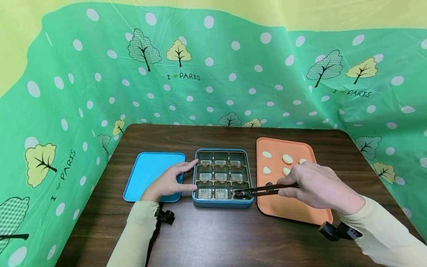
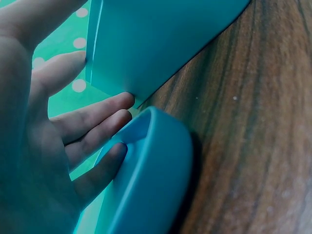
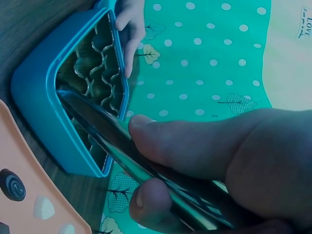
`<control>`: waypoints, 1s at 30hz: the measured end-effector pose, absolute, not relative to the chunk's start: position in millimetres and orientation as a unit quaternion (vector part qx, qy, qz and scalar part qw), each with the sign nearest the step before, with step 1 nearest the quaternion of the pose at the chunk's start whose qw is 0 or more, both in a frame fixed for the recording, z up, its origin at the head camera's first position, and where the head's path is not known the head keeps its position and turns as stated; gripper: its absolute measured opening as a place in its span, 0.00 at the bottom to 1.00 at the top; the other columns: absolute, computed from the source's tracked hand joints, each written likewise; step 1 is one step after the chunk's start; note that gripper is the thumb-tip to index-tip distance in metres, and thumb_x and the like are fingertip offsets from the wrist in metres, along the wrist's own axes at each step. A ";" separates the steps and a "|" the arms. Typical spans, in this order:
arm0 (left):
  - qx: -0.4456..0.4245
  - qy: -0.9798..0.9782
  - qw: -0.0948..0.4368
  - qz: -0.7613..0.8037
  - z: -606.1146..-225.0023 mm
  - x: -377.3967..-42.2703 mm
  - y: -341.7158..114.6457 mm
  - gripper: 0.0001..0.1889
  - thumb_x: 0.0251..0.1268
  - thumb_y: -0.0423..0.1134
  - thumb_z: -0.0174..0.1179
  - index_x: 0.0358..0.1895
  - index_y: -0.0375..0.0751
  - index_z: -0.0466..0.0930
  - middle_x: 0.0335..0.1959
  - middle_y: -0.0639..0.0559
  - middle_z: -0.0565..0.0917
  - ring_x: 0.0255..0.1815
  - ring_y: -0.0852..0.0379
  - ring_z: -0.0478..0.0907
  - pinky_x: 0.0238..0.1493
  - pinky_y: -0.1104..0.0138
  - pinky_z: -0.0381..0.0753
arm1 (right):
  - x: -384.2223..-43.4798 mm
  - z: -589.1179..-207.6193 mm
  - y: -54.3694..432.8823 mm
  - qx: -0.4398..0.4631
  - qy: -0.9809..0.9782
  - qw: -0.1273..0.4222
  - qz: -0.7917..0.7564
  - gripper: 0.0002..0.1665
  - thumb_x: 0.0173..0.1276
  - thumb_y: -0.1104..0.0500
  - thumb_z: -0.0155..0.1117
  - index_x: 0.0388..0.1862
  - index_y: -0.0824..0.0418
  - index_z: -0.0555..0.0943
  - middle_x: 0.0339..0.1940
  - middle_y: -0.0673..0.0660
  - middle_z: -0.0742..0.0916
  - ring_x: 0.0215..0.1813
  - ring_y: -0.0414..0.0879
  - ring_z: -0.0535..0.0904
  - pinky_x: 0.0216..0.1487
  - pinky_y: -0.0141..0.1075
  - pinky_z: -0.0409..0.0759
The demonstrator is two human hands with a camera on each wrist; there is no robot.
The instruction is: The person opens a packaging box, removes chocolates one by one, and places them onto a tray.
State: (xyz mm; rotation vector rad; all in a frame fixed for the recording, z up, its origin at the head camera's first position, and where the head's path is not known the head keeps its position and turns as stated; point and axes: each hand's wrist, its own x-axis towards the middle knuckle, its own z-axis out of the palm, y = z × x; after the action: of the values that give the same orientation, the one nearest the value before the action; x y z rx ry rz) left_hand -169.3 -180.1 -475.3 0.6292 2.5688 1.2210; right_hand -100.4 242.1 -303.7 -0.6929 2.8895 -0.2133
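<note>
My right hand [image 1: 311, 185] grips a pair of dark tongs [image 1: 267, 190] between thumb and fingers. The tongs' tips reach into the front right compartment of a blue box [image 1: 218, 203] with a dark divided insert. Something dark sits at the tips, too small to make out. At the box's left side, my left hand [image 1: 171, 180] touches the rim with thumb and fingers extended. In the left wrist view its fingers lie relaxed against the blue box wall [image 2: 165, 29] and near a blue lid's rim [image 2: 168, 146].
To the left lies a flat blue lid [image 1: 150, 170], partly under the left hand. An orange tray [image 1: 283, 207] at the right bears several whitish pieces [image 1: 287, 159] and a dark swirled piece [image 3: 12, 185]. A patterned green cloth [image 1: 207, 96] hangs behind the wooden table [image 1: 217, 237].
</note>
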 end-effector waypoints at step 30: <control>0.229 0.872 0.109 0.418 -476.4 -169.4 -181.2 0.47 0.62 0.59 0.75 0.83 0.65 0.61 0.81 0.37 0.64 0.82 0.34 0.58 0.73 0.32 0.63 | -81.2 -276.0 274.0 -0.195 0.974 0.069 -0.092 0.16 0.67 0.40 0.75 0.50 0.41 0.93 0.38 0.37 0.92 0.22 0.30 0.65 0.17 0.33 0.56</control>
State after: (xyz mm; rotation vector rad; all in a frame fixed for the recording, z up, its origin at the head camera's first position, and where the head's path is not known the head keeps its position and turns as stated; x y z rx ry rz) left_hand -169.4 -181.2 -476.4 0.6736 2.5646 1.2287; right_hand -81.2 274.0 -276.0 -0.5865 2.9335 -0.2780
